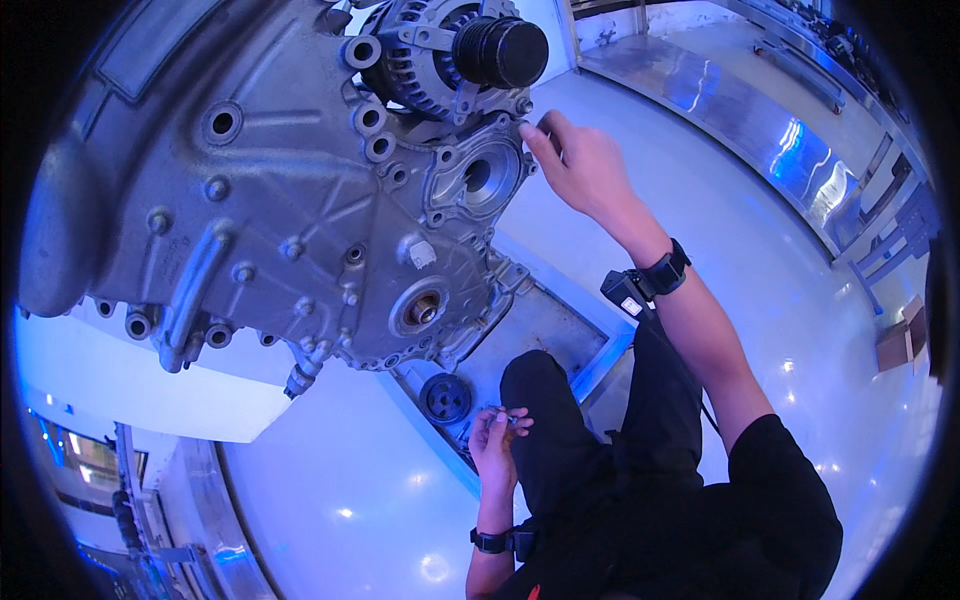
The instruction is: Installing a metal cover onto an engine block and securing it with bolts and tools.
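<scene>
A large grey metal engine (300,190) fills the upper left. My right hand (585,165) reaches up to the edge of the round-bored housing (480,175) on its front, just below the alternator (425,55). Thumb and forefinger are pinched together at the housing's rim; anything between them is too small or hidden to name. Lower down, in front of my knee, my left hand (497,440) is closed with the palm side partly up. Small shiny metal pieces (508,415) show between its fingers, and they look like bolts. A black ribbed pulley (500,52) sticks out of the alternator.
Below the engine lies a metal tray-like base (600,360) with a round black pulley (445,398) on it. A steel-topped bench (700,110) runs along the upper right. On the floor at far right stands a cardboard box (903,338). Metal frames line the lower left.
</scene>
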`<state>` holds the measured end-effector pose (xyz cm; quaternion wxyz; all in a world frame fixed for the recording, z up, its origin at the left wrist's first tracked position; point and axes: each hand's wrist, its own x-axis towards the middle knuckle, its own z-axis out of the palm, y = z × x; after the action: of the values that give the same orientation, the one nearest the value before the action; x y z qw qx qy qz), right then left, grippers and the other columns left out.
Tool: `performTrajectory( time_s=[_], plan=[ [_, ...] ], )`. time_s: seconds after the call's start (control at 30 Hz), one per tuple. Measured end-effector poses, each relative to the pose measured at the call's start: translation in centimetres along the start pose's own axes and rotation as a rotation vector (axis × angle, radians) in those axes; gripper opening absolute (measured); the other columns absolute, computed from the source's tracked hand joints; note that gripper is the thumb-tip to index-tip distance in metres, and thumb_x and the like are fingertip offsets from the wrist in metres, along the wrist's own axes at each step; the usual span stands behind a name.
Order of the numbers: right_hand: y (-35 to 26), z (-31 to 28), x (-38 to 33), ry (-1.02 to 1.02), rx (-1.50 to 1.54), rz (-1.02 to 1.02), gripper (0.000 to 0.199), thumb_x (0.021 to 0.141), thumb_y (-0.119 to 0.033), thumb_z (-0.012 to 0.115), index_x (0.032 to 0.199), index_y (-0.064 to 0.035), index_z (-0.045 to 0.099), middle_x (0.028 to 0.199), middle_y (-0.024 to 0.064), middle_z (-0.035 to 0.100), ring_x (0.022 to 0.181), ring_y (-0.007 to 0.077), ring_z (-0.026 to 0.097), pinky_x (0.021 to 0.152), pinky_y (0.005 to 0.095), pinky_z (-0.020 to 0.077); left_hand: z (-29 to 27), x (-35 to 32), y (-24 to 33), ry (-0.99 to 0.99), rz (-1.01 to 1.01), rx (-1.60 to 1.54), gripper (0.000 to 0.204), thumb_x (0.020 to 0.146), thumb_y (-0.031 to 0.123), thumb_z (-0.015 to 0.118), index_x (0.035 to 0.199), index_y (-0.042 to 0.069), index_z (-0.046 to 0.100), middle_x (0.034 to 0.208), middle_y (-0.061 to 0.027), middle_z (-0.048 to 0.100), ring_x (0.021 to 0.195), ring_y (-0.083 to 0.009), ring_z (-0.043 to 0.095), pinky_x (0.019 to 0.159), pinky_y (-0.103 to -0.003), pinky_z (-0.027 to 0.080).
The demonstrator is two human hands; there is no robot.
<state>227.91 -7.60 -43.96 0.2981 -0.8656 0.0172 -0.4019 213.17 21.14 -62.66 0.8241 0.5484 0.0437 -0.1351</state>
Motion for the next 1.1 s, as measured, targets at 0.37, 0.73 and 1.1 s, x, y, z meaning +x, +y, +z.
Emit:
performTrajectory(
  time_s=[0.37, 0.73, 1.1],
  plan=[
    [0.4, -0.5, 0.6, 0.005, -0.021, -0.033, 0.026, 0.092, -0.025, 0.051, 0.086, -0.0004, 0.055, 0.058, 0.0188, 0.055, 0.055, 0.0370, 0.056, 0.051, 0.0439, 0.0410, 0.1, 0.4, -0.5, -0.017, 0.006, -0.026, 0.012, 0.092, 0.011, 0.051, 0.099, 0.002, 0.049, 0.096, -0.0202, 0.064, 0.079, -0.0255, 0.066, 0.067, -0.030, 0.049],
    [1.4, 1.4, 0.5, 0.066, 0.114, -0.141, 0.032, 0.093, -0.027, 0.047, 0.078, -0.0005, 0.054, 0.056, 0.0197, 0.054, 0.056, 0.0402, 0.055, 0.052, 0.0477, 0.0423, 0.4, 0.1, 0.4, 0.003, 0.035, -0.010, 0.012, 0.092, 0.013, 0.051, 0.100, 0.004, 0.050, 0.096, -0.0181, 0.063, 0.083, -0.0255, 0.064, 0.068, -0.030, 0.048],
    [-5.8, -1.4, -12.1, -0.288, 0.670, -0.371, 0.033, 0.075, -0.016, 0.072, 0.102, -0.0050, 0.057, 0.079, 0.0090, 0.060, 0.064, 0.0205, 0.062, 0.053, 0.0310, 0.0495, 6.6, 1.9, 10.6, -0.247, 0.365, -0.198, 0.020, 0.091, 0.015, 0.056, 0.104, 0.000, 0.053, 0.086, -0.0057, 0.055, 0.076, -0.0142, 0.054, 0.067, -0.030, 0.045]
  ],
)
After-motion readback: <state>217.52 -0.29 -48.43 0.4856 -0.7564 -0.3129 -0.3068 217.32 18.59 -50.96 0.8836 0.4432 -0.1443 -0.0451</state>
